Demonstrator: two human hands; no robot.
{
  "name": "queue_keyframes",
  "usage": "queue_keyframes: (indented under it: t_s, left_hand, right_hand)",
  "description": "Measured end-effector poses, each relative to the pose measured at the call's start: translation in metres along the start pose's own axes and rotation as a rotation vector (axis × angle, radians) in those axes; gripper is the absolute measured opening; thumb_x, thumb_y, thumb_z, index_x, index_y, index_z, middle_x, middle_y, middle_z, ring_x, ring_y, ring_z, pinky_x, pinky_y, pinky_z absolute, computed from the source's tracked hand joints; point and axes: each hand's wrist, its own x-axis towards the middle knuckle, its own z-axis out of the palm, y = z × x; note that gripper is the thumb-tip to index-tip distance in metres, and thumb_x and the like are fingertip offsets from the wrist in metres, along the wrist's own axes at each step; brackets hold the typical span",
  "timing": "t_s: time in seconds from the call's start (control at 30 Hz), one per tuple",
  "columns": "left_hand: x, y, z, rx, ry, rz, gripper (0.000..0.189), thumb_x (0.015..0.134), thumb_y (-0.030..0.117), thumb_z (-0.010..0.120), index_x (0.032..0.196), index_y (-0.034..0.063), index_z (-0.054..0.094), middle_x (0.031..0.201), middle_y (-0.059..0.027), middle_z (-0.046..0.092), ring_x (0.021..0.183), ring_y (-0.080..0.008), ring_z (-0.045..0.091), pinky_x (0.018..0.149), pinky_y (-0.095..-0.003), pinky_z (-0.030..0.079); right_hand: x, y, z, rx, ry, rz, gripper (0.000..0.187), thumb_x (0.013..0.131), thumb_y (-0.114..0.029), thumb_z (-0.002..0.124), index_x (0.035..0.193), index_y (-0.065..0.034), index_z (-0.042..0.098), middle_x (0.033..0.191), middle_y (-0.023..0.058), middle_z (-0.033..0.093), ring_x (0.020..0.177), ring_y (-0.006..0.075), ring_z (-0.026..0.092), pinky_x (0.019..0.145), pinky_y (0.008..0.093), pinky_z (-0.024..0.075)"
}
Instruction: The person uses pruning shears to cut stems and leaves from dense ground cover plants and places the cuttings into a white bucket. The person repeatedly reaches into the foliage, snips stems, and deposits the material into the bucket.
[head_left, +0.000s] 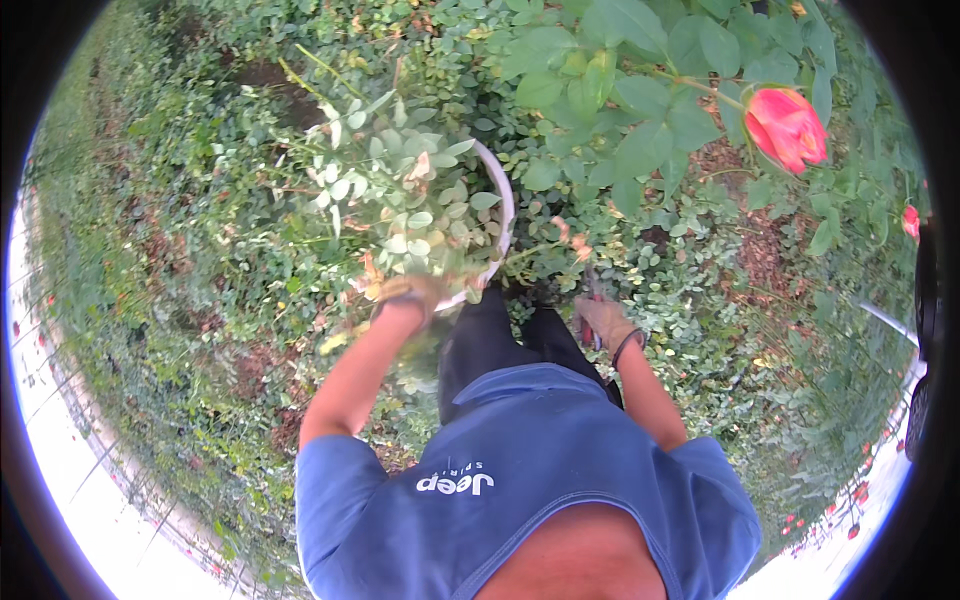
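My left hand (412, 292), in a light work glove, is blurred over the near left side of a white round container (504, 202). Leafy rose cuttings (420, 187) fill that container and spill over its left side, hiding much of its rim. Whether my left fingers hold a stem cannot be made out. Lower right of the container, my right hand (606, 321), also gloved, grips pruning shears (587, 334) with red handles. Their blades point away from me, partly lost among leaves.
Dense rose bushes (187, 225) surround me on all sides. A pink-red rose bloom (787, 129) on a leafy stem reaches in close at the upper right. Dry brown leaf litter (761, 251) shows between plants. More red blooms (860, 493) stand at the lower right.
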Motion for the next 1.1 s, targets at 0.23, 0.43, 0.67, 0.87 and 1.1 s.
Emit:
queue_keyframes:
  t_s: [0.23, 0.43, 0.67, 0.87, 1.1]
  left_hand:
    - [0.108, -0.04, -0.092, -0.047, 0.288, -0.153, 0.024, 0.092, 0.019, 0.067, 0.111, 0.0077, 0.076, 0.106, -0.0166, 0.076, 0.089, -0.0338, 0.077, 0.063, -0.0472, 0.062]
    - [0.156, -0.147, -0.014, -0.272, -0.054, -0.124, 0.023, 0.092, 0.02, 0.068, 0.109, 0.0083, 0.077, 0.106, -0.0165, 0.076, 0.089, -0.0337, 0.077, 0.064, -0.0471, 0.062]
    - [0.213, -0.129, 0.026, -0.25, 0.056, -0.126, 0.022, 0.092, 0.021, 0.068, 0.107, 0.009, 0.078, 0.105, -0.0164, 0.076, 0.089, -0.0337, 0.077, 0.065, -0.047, 0.062]
    - [0.183, -0.114, -0.014, -0.141, 0.137, -0.092, 0.021, 0.091, 0.022, 0.068, 0.105, 0.0096, 0.078, 0.105, -0.0163, 0.076, 0.088, -0.0336, 0.077, 0.066, -0.0469, 0.062]
    - [0.158, -0.099, -0.007, -0.103, 0.618, -0.025, 0.019, 0.092, 0.025, 0.068, 0.103, 0.014, 0.08, 0.105, -0.015, 0.077, 0.09, -0.0363, 0.074, 0.076, -0.0453, 0.062]
  right_hand:
    - [0.012, 0.052, 0.009, -0.072, 0.155, 0.098, 0.037, 0.094, -0.038, 0.06, 0.087, -0.0027, 0.07, 0.076, 0.0129, 0.072, 0.067, 0.0232, 0.071, 0.058, 0.0371, 0.0556]
    - [-0.007, 0.118, 0.011, 0.097, 0.194, 0.024, 0.034, 0.093, -0.035, 0.061, 0.086, -0.0037, 0.072, 0.074, 0.0084, 0.071, 0.064, 0.0195, 0.066, 0.063, 0.0361, 0.0532]
    - [-0.013, 0.117, 0.046, -0.166, 0.163, 0.256, 0.026, 0.088, -0.036, 0.065, 0.082, -0.0112, 0.071, 0.07, 0.003, 0.065, 0.064, 0.0191, 0.058, 0.06, 0.0373, 0.0443]
    - [-0.023, 0.047, 0.043, -0.146, 0.213, 0.05, 0.034, 0.088, -0.04, 0.06, 0.098, -0.0094, 0.071, 0.087, 0.0127, 0.073, 0.083, 0.0253, 0.071, 0.08, 0.0429, 0.0554]
    - [-0.012, 0.044, 0.033, 0.186, 0.186, 0.07, 0.032, 0.089, -0.033, 0.056, 0.078, -0.0051, 0.066, 0.073, 0.0086, 0.071, 0.063, 0.022, 0.069, 0.063, 0.0391, 0.0566]
